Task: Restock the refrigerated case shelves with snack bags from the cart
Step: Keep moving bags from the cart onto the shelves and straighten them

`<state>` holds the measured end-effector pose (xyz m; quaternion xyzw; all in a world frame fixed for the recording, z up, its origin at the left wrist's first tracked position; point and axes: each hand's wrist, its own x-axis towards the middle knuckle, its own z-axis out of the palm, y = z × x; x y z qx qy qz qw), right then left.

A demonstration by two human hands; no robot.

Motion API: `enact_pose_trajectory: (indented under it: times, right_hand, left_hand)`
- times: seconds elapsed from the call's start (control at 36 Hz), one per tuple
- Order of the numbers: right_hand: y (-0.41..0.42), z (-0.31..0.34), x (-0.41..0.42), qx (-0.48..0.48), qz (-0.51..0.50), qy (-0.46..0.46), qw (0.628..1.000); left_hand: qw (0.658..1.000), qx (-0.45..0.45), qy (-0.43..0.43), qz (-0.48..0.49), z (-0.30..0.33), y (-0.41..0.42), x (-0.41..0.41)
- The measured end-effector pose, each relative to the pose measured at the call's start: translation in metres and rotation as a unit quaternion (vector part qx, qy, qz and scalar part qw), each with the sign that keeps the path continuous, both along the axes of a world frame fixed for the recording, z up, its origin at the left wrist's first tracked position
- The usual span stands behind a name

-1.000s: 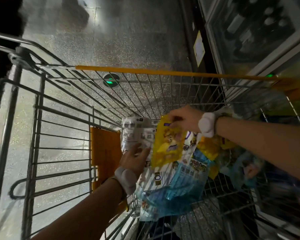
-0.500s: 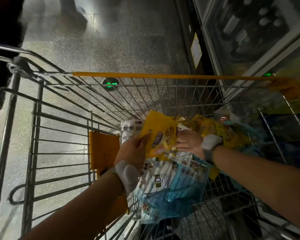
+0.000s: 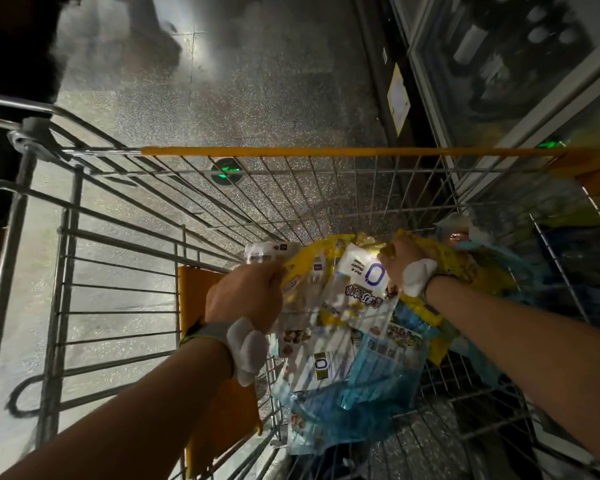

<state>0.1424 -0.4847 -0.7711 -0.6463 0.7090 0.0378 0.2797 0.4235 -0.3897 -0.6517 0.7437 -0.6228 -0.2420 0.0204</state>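
Both my hands reach into a wire cart (image 3: 291, 188). My left hand (image 3: 246, 296) is closed on a stack of snack bags, with a yellow bag (image 3: 309, 268) and white bags fanned out to its right. A white bag with a blue "0" (image 3: 364, 275) lies on top between my hands. My right hand (image 3: 400, 254) grips another yellow bag (image 3: 465, 268) at the far right of the heap. Blue and white bags (image 3: 371, 386) fill the cart's bottom below my hands.
The cart's far rim carries an orange bar (image 3: 326, 151), and an orange flap (image 3: 194, 292) stands inside its left wall. The glass-fronted refrigerated case (image 3: 499, 64) runs along the right. Speckled floor (image 3: 239, 81) lies beyond the cart.
My left hand took the yellow bag onto its stack and rose slightly. My right hand let that bag go and moved right and farther away to grip another yellow bag.
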Motion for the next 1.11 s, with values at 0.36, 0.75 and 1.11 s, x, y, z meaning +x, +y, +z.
enact_pose_trajectory:
  times: [0.36, 0.75, 1.11]
  right_hand:
    - [0.022, -0.007, 0.016, 0.215, 0.197, -0.052, 0.955]
    - [-0.028, -0.028, 0.045, 0.059, 0.111, -0.014, 0.992]
    - [-0.008, 0.027, 0.019, -0.111, 0.254, -0.098, 0.956]
  left_hand:
    - [0.995, 0.041, 0.05, 0.08, -0.01, -0.005, 0.013]
    - [0.993, 0.052, 0.068, 0.084, -0.025, -0.003, 0.014]
    - [0.996, 0.046, 0.061, 0.057, -0.035, 0.003, 0.022]
